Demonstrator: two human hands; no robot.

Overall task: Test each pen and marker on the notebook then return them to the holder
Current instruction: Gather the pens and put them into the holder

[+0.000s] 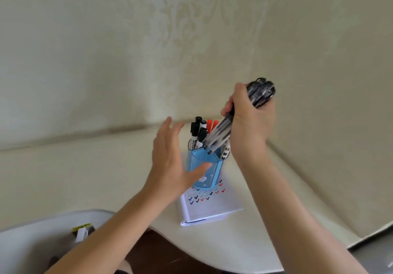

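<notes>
Head view of the bench (85,178) where it meets a pale patterned wall (127,50).

A notebook (214,205) lies open near the bench's far edge, its page marked with rows of blue, red and black ticks. A blue holder (201,159) stands upright on the far part of the page.

In the holder are black-capped white markers (196,133) at the left and orange markers (212,125) behind them, all caps up. One more white marker (225,152) leans at the right rim.

The right hand (248,116) is above and to the right of the holder, with its fingers curled round a bundle of dark pens (221,133). The bundle is tilted, its upper ends sticking out above the fist and its lower ends at the holder's rim.

The left hand (170,159) is spread just left of the holder, fingers straight and pointing up. Its thumb crosses the holder's front face, but whether it touches cannot be told.

At the near left, a white curved surface (32,237) carries a small yellow-and-white item (81,231) that is too blurred to identify.
</notes>
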